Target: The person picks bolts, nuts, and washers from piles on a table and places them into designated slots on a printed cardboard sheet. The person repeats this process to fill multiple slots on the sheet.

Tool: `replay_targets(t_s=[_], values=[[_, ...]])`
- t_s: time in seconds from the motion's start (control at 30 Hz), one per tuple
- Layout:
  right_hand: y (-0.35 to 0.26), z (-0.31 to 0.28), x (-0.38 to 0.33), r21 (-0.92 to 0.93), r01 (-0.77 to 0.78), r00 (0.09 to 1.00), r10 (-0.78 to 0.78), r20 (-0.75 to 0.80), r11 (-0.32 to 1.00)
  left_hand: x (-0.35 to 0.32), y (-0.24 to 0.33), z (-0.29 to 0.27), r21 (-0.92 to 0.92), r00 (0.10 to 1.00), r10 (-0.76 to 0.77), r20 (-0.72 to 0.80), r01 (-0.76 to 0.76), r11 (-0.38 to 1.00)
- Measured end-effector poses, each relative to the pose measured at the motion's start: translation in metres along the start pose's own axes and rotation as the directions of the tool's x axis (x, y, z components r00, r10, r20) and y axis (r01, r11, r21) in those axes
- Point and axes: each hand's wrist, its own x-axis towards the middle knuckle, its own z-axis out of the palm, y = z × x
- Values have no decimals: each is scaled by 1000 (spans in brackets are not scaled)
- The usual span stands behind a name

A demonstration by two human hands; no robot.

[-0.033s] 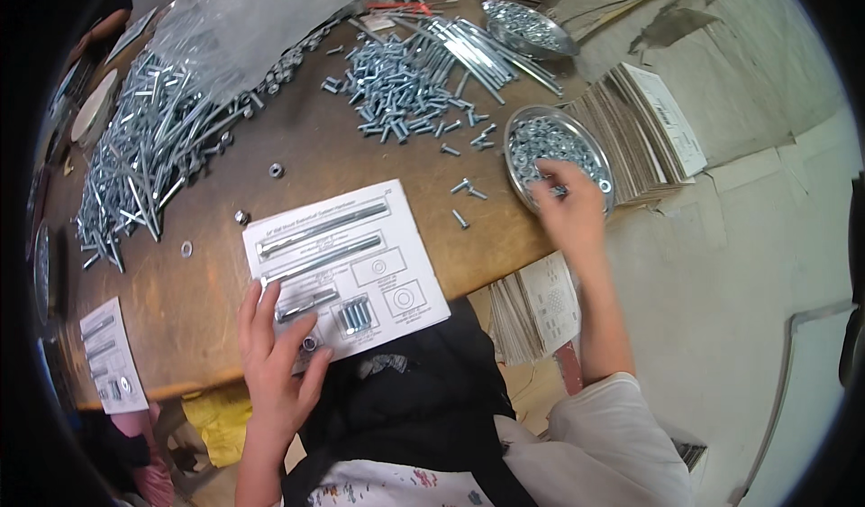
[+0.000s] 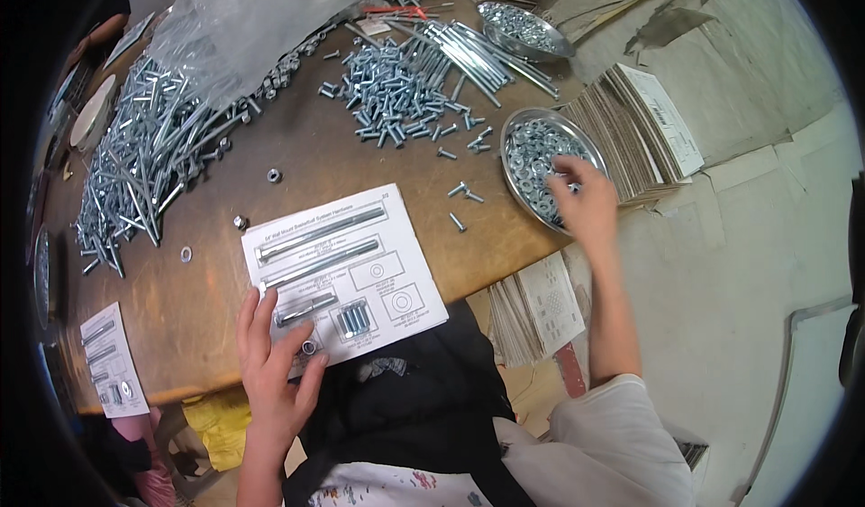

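A white printed card [image 2: 347, 277] with part outlines lies at the table's near edge. Bolts of different lengths rest on it, with a group of short bolts [image 2: 355, 319] side by side. My left hand [image 2: 275, 354] lies over its lower left corner, fingers spread. A nut [image 2: 309, 347] sits between that hand's thumb and index finger; whether they touch it I cannot tell. Over a round metal bowl [image 2: 515, 180] of washers [image 2: 536, 151] is my right hand [image 2: 587, 196], its fingers curled toward the thumb. What is between the fingertips is too small to make out.
Long bolts [image 2: 149, 146] are heaped at left, partly under clear plastic [image 2: 261, 20]. Short bolts [image 2: 392, 92] form a pile at centre, beside long rods [image 2: 473, 56]. Behind stands a second bowl [image 2: 550, 54]. Card stacks [image 2: 631, 133] flank the washers. Another person's arm [image 2: 106, 29] shows far left.
My right hand has shifted slightly to the right over the washer bowl, and its thumb and fingers have drawn closer together. My left hand stays over the card.
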Motion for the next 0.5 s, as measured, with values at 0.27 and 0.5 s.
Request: replay_targets(t_s=[0.27,0.5], values=[[96,20,54,-600,246,969,-169,183,761,7,8,13,-168,999,43,14,-40,985],[89,11,66,-60,-127,982,134,133,990,18,13,10,-255,998,65,28,-55,965]])
